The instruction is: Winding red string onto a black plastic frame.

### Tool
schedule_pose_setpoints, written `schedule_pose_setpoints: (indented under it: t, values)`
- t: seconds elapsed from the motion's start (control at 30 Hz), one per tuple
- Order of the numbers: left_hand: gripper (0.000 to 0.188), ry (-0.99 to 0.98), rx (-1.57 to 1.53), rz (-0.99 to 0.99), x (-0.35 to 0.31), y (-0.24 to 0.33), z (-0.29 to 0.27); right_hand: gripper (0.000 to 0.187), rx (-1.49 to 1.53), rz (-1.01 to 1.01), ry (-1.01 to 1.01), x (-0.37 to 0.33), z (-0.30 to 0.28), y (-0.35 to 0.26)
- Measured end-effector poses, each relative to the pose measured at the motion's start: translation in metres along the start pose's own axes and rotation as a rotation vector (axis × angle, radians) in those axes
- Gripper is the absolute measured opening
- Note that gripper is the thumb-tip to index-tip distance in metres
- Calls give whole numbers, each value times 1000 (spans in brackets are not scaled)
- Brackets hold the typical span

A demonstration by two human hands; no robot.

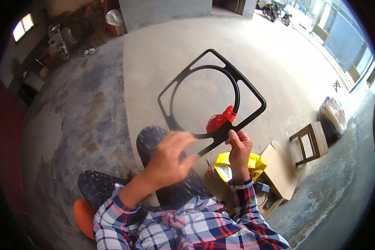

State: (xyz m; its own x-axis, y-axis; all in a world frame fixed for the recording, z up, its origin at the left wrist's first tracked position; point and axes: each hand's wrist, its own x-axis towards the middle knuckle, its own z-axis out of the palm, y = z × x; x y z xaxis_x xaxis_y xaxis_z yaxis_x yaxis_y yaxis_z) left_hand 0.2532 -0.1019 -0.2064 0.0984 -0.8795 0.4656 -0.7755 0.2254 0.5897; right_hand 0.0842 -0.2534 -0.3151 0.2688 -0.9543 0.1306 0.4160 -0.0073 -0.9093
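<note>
A black square frame (233,73) with a large round opening and cut-out corners is held up in front of me, tilted so one corner points away. My right hand (240,146) grips its near edge, thumb on top. Red cord (219,121) is wrapped around the ring just beyond that thumb, with loose loops hanging inside the opening. My left hand (168,156), blurred by motion, is beside the frame's near left side, thumb and fingers apart. Whether it touches the frame or a strand of cord is not clear.
By my right forearm lie a yellow bag (258,163) and an open cardboard box (279,171) with small items. Scissors (209,170) lie left of the bag. A wooden stool (316,139) and a filled plastic bag (333,114) stand farther right. White slippers (88,52) lie far left.
</note>
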Motion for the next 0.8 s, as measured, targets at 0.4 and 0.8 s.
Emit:
schedule_pose_setpoints:
  t: [0.4, 0.8]
  values:
    - [84, 16, -116, -32, 12, 24, -22, 18, 179, 122, -357, -51, 88, -62]
    - [74, 255, -996, -377, -116, 34, -105, 48, -124, 86, -804, -62, 141, -32]
